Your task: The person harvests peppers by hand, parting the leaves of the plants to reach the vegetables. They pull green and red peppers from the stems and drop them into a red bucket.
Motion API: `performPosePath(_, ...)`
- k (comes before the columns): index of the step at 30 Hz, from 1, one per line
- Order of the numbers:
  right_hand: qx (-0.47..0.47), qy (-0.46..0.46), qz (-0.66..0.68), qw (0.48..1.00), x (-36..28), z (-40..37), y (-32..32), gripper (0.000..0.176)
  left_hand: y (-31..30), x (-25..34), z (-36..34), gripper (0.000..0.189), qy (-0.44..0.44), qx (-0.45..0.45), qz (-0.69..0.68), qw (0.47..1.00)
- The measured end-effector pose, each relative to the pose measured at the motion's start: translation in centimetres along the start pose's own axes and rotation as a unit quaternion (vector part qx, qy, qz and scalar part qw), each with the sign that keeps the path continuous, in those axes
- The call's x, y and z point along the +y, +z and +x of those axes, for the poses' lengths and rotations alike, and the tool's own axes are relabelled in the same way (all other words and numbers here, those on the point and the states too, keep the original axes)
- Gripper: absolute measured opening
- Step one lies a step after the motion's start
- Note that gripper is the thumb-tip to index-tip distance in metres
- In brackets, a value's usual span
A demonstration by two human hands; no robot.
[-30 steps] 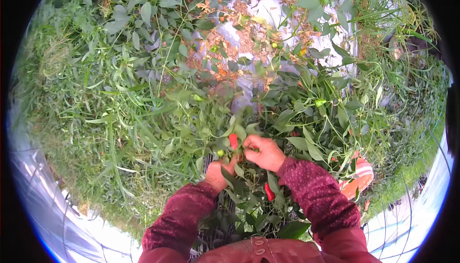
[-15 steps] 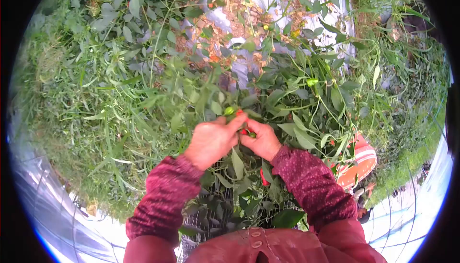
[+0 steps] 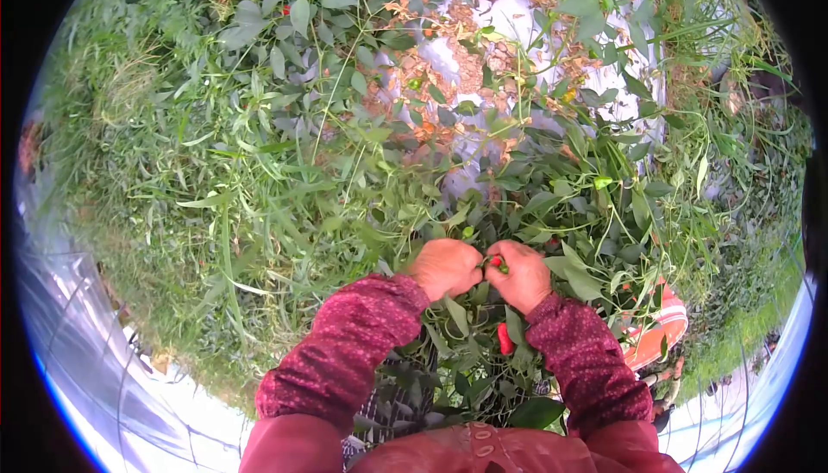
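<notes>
Close together among the pepper plants, my two hands meet near the middle. My left hand (image 3: 446,268) is closed, its fingertips turned in toward the other hand; what they hold is hidden. Between the thumb and fingers of my right hand (image 3: 520,275) is a small red pepper (image 3: 496,261), with a bit of green beside it. Just below the right hand hangs a larger red pepper (image 3: 505,338) among leaves. A small green pepper (image 3: 468,232) shows just above the hands.
An orange-red basket (image 3: 660,331) with a pale rim stands at the right behind leaves. Dense grass and weeds (image 3: 172,206) cover the left. Pale plastic sheeting (image 3: 509,16) with dry leaves lies at the top. A green pepper (image 3: 602,182) hangs right of centre.
The whole view has shifted, so the plants appear further right and lower. Both hands appear lower and further right, and my left hand has turned, its fingers now more curled.
</notes>
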State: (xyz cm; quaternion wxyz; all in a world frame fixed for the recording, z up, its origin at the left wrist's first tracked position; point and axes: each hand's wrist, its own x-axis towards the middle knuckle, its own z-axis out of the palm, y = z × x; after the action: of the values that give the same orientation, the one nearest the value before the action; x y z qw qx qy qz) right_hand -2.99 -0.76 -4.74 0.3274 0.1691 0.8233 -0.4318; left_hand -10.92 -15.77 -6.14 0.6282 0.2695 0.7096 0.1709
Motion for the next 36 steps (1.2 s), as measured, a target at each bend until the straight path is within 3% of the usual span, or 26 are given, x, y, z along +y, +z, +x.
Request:
performPosePath(2,-0.002,0.009,-0.008,1.0,0.9,0.6,0.7,0.023,-0.3,0.9,0.2,0.024,0.005,0.012,0.042,0.999)
performPosePath(4,0.045,0.078,-0.039,0.995,1.7,1.3,1.5,0.021,-0.4,0.9,-0.1,0.024,0.007,0.024,0.029,0.999)
performPosePath(6,0.107,0.172,0.065,0.977,5.5,3.4,1.6,0.016,0.3,0.5,-1.1,0.021,0.068,0.012,0.019,0.997)
performPosePath(8,0.091,0.097,0.117,0.984,1.0,5.3,-0.8,0.02,1.3,0.0,-1.4,0.018,0.03,0.024,0.01,0.999)
performPosePath(10,0.097,-0.049,0.176,0.978,-5.0,6.6,-1.7,0.024,3.7,-0.5,-0.6,0.017,0.008,0.087,0.001,0.996)
performPosePath(12,0.019,-0.024,0.196,0.98,-8.2,9.1,-1.4,0.033,6.0,-0.8,0.4,0.014,0.032,0.08,0.015,0.996)
performPosePath(14,-0.055,-0.053,0.075,0.994,-9.8,12.0,0.5,0.04,8.2,-1.3,0.4,0.011,0.054,0.145,0.046,0.987)
performPosePath(15,-0.161,-0.07,-0.04,0.984,-9.3,12.7,2.9,0.041,10.0,-2.2,-0.3,0.01,0.057,0.131,0.059,0.988)
performPosePath(16,-0.262,-0.085,-0.154,0.949,-8.3,13.2,5.2,0.042,7.5,-1.7,-2.0,0.01,0.05,0.101,0.065,0.992)
performPosePath(17,-0.307,-0.076,-0.188,0.93,-7.4,12.8,6.5,0.04,3.6,-0.4,-4.6,0.013,0.042,0.071,0.069,0.994)
performPosePath(18,-0.35,-0.067,-0.222,0.908,-6.4,12.1,7.3,0.039,1.5,0.1,-6.9,0.016,0.081,0.218,-0.008,0.972)
performPosePath(19,-0.353,-0.063,-0.221,0.907,-5.1,11.3,7.9,0.039,-0.8,0.5,-9.1,0.027,0.055,0.172,-0.012,0.984)
performPosePath(20,-0.342,-0.08,-0.231,0.907,-3.7,10.5,8.2,0.036,-2.7,0.5,-10.8,0.041,0.045,0.14,-0.118,0.982)
performPosePath(21,-0.331,-0.097,-0.24,0.907,-2.6,9.6,8.6,0.033,-2.0,-0.7,-11.5,0.052,0.108,0.18,-0.361,0.909)
performPosePath(22,-0.333,-0.094,-0.239,0.907,-1.7,8.7,9.2,0.033,-4.2,-1.2,-12.8,0.048,0.034,0.12,-0.501,0.856)
performPosePath(24,-0.285,-0.086,-0.197,0.934,-0.6,7.6,10.0,0.03,-6.7,-4.0,-12.6,0.02,-0.039,0.178,-0.561,0.808)
performPosePath(25,-0.299,-0.053,-0.201,0.931,-1.4,7.6,9.4,0.025,-7.7,-5.7,-11.7,0.021,-0.11,0.191,-0.484,0.847)
performPosePath(27,-0.308,-0.031,-0.193,0.931,-1.5,7.8,9.6,0.026,-6.6,-9.5,-8.0,0.032,-0.206,0.246,-0.512,0.797)
performPosePath(31,-0.3,-0.027,-0.191,0.934,-0.8,7.9,10.1,0.028,-4.4,-12.7,-1.2,0.044,-0.291,0.257,-0.471,0.792)
performPosePath(33,-0.291,-0.019,-0.179,0.94,-0.5,7.5,10.3,0.029,-4.5,-12.6,1.0,0.052,-0.363,0.263,-0.541,0.712)
performPosePath(36,-0.298,-0.004,-0.158,0.942,-0.8,7.8,9.6,0.031,-4.5,-13.2,2.6,0.048,-0.402,0.23,-0.559,0.688)
